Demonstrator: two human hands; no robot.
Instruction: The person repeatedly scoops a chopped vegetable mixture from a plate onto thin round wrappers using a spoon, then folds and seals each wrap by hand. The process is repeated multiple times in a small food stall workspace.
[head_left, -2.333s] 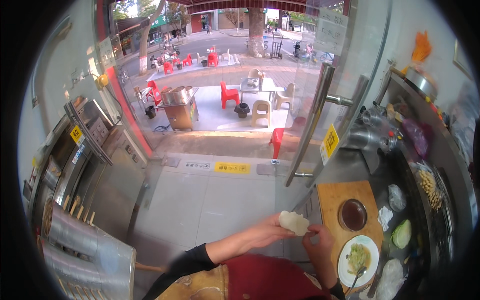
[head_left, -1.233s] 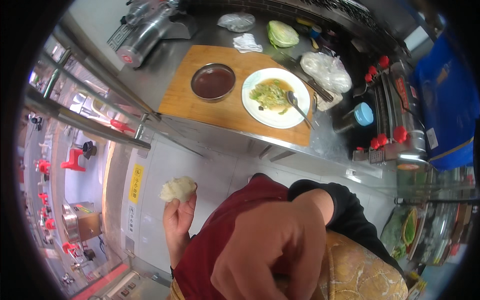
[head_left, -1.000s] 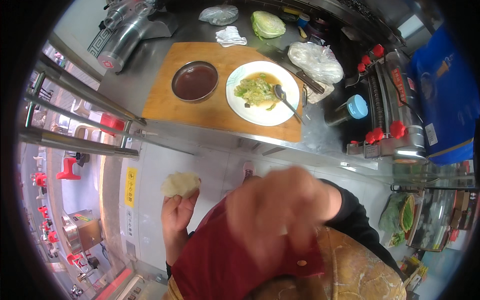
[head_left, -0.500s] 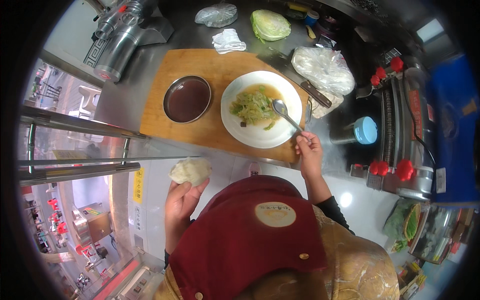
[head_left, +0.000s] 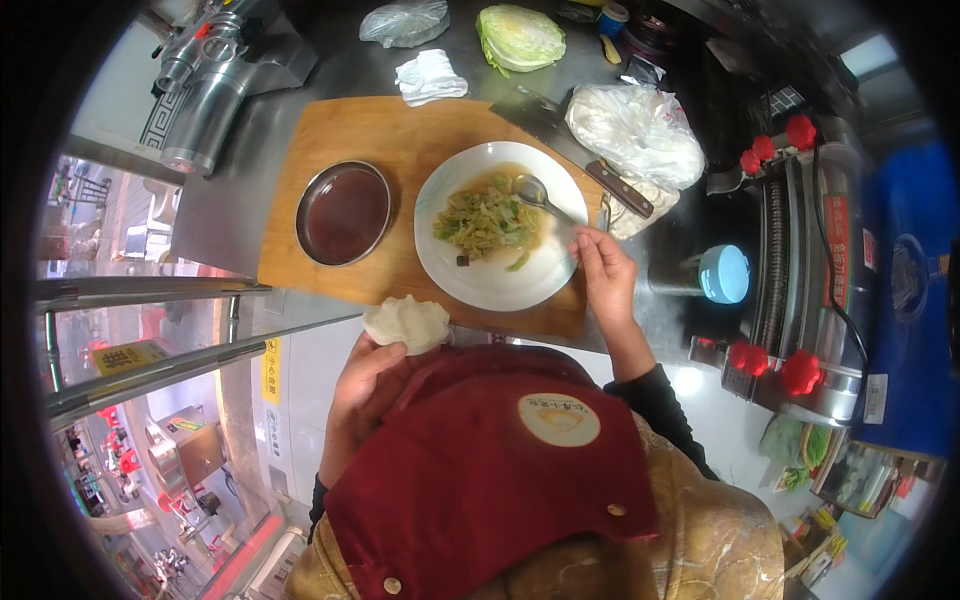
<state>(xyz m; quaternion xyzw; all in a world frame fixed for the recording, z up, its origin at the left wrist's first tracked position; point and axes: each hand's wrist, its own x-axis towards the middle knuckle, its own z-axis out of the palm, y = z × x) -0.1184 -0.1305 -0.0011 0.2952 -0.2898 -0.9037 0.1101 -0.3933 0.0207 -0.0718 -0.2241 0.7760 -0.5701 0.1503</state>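
Observation:
My left hand (head_left: 368,385) holds a round, pale piece of dough (head_left: 406,324) in front of my red apron, just below the wooden cutting board (head_left: 345,132). My right hand (head_left: 603,272) reaches to the right rim of a white plate (head_left: 500,285) and pinches the handle of a metal spoon (head_left: 540,196) whose bowl lies in the plate. Chopped green cabbage filling (head_left: 485,222) sits in the middle of the plate. A small round metal dish (head_left: 343,212) with dark liquid stands on the board left of the plate.
A cleaver (head_left: 575,150) lies at the board's right edge beside a white plastic bag (head_left: 634,132). Half a cabbage (head_left: 518,37), a crumpled cloth (head_left: 430,77) and a clear bag (head_left: 404,22) lie behind. A metal machine (head_left: 212,85) stands far left, red-knobbed equipment (head_left: 785,250) right.
My view swung from the street outside down to the counter. My right hand moved from in front of my chest to the plate and took hold of the spoon; the left kept the dough.

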